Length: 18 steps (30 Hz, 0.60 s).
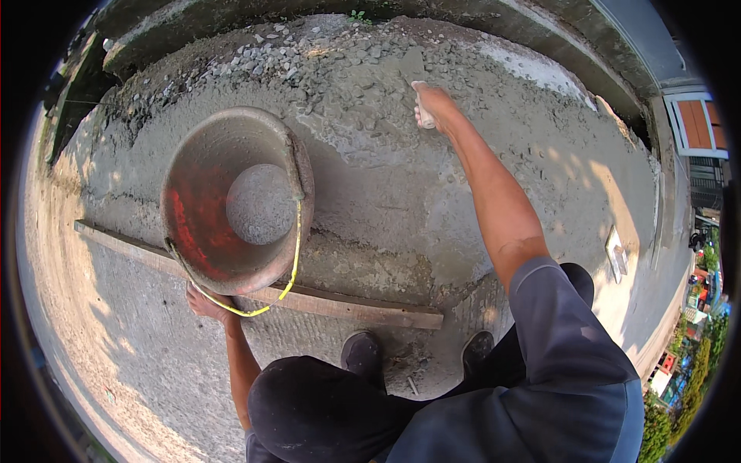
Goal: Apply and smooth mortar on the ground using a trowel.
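We are facing concrete (370, 185), gravel (266, 58) lying along its far left edge; on our left, a bucket (220, 193) is overlapping a plank (355, 304), which is running crosswise ahead of our left shoe (363, 356); a flat tool (616, 255) is lying off to our right

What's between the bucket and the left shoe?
Head view: a wooden plank, lying across the grey ground between the bucket, with its yellow handle, and the left shoe.

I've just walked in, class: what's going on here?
The person's right hand grips what looks like a trowel over lumpy, wet-looking concrete. The left hand is by the lower rim of a dirty bucket with a yellow handle, near a wooden board; whether it grips anything is hidden.
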### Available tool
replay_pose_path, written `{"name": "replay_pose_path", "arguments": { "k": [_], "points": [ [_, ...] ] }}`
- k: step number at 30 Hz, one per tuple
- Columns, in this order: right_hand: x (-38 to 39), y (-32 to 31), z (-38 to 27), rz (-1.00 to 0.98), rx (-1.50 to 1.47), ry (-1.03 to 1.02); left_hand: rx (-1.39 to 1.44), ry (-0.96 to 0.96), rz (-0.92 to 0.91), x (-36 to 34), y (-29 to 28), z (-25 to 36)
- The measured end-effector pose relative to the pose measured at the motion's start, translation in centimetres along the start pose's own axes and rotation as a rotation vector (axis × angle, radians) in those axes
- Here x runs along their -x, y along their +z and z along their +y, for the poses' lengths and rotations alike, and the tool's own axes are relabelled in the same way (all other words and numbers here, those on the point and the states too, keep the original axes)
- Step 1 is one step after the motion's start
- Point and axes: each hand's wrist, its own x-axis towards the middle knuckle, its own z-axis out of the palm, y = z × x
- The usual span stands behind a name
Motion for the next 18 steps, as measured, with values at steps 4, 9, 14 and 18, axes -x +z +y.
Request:
{"name": "replay_pose_path", "arguments": {
  "k": [4,9,14,18],
  "points": [
    [-1.4,3.7,-2.7,-0.062,0.077,-0.018,0.02,0.023,0.001,0.0,0.1,-0.4],
    [-0.8,7.4,-4.1,-0.138,0.154,-0.052,0.022,0.01,0.038,-0.1,0.1,0.0],
    [2.9,8.3,-3.3,-0.371,0.6,-0.196,-0.041,-0.109,-0.062,0.1,-0.1,0.4],
    [7.2,1.7,1.4,-0.16,1.121,-0.784,0.007,-0.146,-0.096,-0.3,-0.9,-0.2]
  ]
}}
